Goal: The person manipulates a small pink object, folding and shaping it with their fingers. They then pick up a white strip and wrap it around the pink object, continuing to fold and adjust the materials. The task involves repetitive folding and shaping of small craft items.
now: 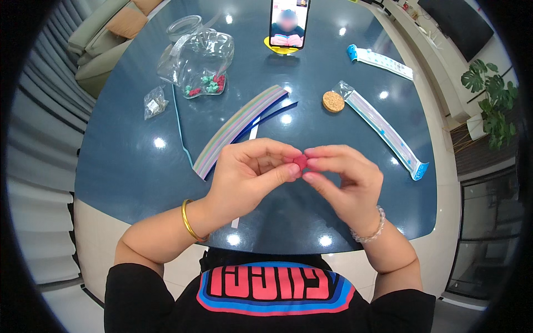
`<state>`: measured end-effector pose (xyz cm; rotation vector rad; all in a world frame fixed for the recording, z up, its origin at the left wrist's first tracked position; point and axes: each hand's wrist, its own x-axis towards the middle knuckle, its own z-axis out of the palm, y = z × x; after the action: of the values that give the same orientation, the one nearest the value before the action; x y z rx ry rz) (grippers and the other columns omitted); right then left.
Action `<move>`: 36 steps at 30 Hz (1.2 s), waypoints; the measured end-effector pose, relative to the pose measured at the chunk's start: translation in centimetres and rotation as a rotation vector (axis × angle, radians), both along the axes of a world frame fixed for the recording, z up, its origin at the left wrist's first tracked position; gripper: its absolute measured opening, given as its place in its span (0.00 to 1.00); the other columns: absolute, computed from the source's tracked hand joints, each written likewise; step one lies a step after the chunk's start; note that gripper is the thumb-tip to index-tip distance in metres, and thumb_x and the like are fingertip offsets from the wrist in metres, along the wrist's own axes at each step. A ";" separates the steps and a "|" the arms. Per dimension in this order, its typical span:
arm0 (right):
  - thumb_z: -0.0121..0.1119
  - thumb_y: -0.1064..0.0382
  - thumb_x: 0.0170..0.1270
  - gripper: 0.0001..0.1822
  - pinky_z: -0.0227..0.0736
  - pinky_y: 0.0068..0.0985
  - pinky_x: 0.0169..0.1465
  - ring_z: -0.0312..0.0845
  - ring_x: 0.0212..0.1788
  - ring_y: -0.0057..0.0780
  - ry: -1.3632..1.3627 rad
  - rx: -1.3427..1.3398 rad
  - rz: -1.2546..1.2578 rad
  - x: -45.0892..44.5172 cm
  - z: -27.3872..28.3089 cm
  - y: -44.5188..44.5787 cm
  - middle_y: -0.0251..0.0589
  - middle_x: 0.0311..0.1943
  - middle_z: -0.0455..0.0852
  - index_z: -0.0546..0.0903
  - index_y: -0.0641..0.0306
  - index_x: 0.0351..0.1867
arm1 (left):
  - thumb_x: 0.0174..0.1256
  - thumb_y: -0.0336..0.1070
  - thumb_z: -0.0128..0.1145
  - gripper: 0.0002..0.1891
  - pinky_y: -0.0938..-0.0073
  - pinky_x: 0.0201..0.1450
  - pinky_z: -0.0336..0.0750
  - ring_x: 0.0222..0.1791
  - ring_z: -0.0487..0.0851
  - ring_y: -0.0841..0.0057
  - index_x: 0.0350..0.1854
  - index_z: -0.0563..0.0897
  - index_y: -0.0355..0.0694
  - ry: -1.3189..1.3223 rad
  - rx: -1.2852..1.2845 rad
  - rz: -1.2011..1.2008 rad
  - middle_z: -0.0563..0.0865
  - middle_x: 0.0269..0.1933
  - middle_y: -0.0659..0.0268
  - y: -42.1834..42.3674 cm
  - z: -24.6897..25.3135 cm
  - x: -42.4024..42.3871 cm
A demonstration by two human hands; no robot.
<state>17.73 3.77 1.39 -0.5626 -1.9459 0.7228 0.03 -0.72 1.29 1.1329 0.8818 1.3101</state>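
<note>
Between the fingertips of my left hand [250, 179] sits a small red folded paper piece [300, 161]. My right hand [347, 177] pinches at its right side, thumb below and fingers above. Beneath and beyond my left hand lies a fan of pastel paper strips [237, 129], with dark blue strips [270, 115] along its right edge. A white strip [255, 129] passes under my left hand and shows again near the table edge. Further off, a clear jar [202, 62] holds several small red and green folded pieces [212, 83].
A phone [289, 25] leans on a yellow stand [283, 49]. A cork lid [333, 102] touches a pack of paper strips [383, 129]; another pack [381, 62] lies beyond. A small plastic bag [155, 103] and a light blue strip [179, 125] are at left on the dark glossy table [137, 179].
</note>
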 end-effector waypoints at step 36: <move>0.60 0.79 0.39 0.13 0.72 0.24 0.29 0.74 0.28 0.35 -0.133 0.378 -0.062 -0.1 -0.6 -0.1 0.45 0.30 0.78 0.76 0.72 0.31 | 0.55 0.17 0.56 0.07 0.77 0.37 0.82 0.31 0.85 0.72 0.36 0.80 0.27 -0.081 -0.081 -0.030 0.83 0.35 0.53 -0.7 -0.2 0.8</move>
<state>17.62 3.66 0.75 -0.4423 -2.1101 0.2711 0.85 -1.40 1.08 1.0192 0.8479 1.2754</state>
